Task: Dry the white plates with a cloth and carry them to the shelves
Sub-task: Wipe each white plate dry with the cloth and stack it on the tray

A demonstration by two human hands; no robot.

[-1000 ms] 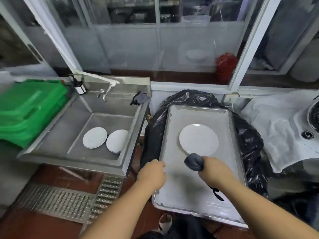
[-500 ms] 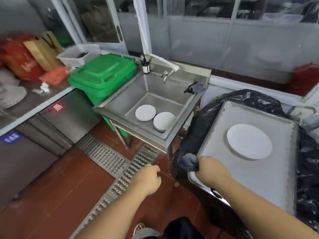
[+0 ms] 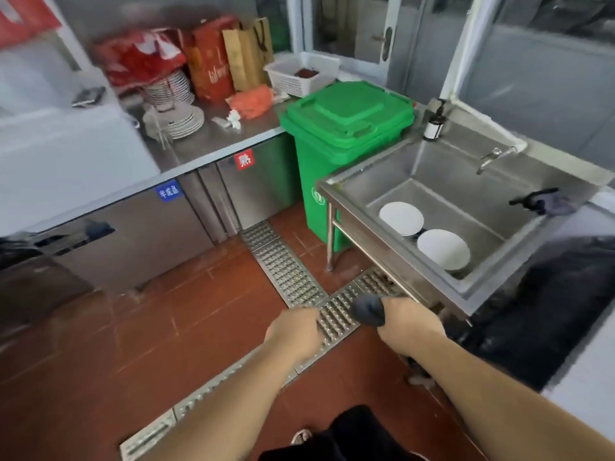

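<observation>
Two white plates lie in the steel sink [image 3: 349,191] at the right: one plate [image 3: 401,217] farther back, another plate [image 3: 443,248] nearer, on what looks like a small stack. My right hand [image 3: 409,322] grips a bunched dark grey cloth [image 3: 367,309], held in the air just in front of the sink's near corner. Fingers curled and holding nothing, my left hand [image 3: 294,331] hovers over the floor drain grate. Both hands are well short of the plates.
A green wheeled bin [image 3: 346,134] stands left of the sink. A steel counter [image 3: 213,146] at the back left carries stacked plates [image 3: 173,108], bags and a white basket [image 3: 301,73]. Drain grates [image 3: 283,267] cross the red tile floor. Black plastic [image 3: 545,314] covers something at the right.
The view has swung left, away from the tray with its single plate, which has gone out of sight. Both hands moved left with it; the right still holds the cloth.
</observation>
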